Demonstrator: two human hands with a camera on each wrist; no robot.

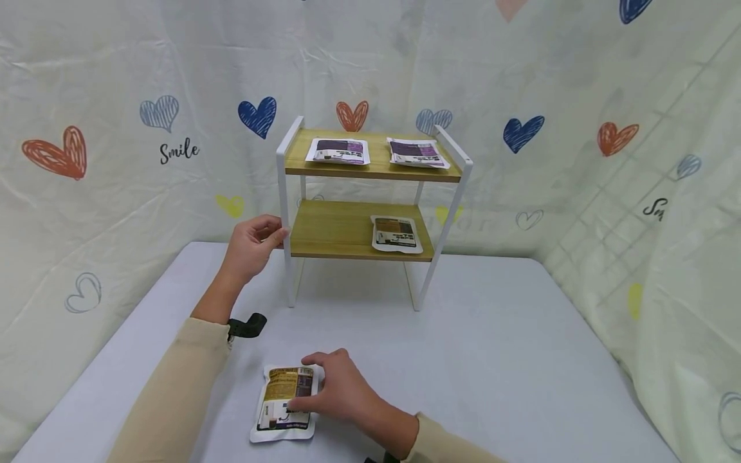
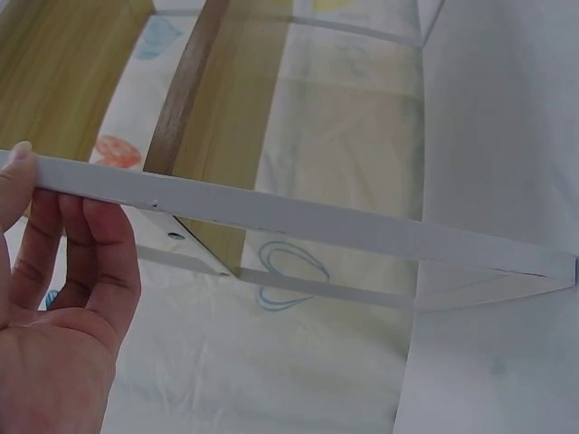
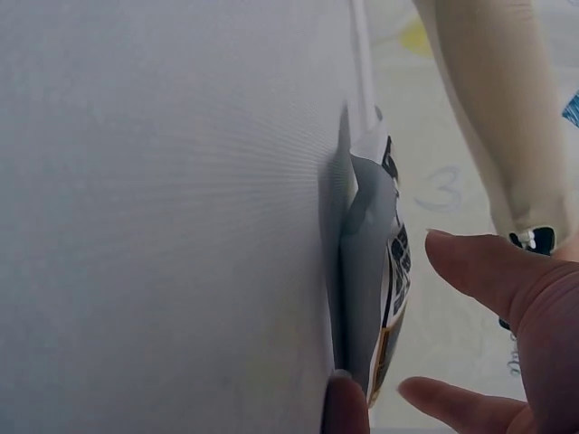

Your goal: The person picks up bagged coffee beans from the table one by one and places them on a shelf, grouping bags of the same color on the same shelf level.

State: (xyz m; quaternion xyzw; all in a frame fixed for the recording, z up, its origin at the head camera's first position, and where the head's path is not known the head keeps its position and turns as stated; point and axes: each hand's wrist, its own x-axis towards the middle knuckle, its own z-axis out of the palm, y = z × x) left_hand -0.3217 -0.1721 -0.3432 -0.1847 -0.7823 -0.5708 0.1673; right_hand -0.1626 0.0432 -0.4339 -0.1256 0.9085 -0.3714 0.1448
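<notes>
A two-tier shelf rack (image 1: 361,259) with wooden boards and a white frame stands on the table. With thumb in front and fingers bent behind, my left hand (image 1: 249,249) holds the rack's left front leg (image 2: 298,213). A white-edged pouch (image 1: 280,392) with a gold and dark label lies flat on the table near the front. My right hand (image 1: 344,391) hovers over the pouch's right side, thumb and fingers spread. In the right wrist view the thumb stands apart from the pouch, and one fingertip is near its end; contact there is unclear.
Two purple-labelled pouches, a left one (image 1: 338,152) and a right one (image 1: 418,153), lie on the top board. A brown-labelled pouch (image 1: 396,234) rests at the right of the lower board. Behind the white table (image 1: 492,360) hangs a heart-printed sheet (image 1: 370,58).
</notes>
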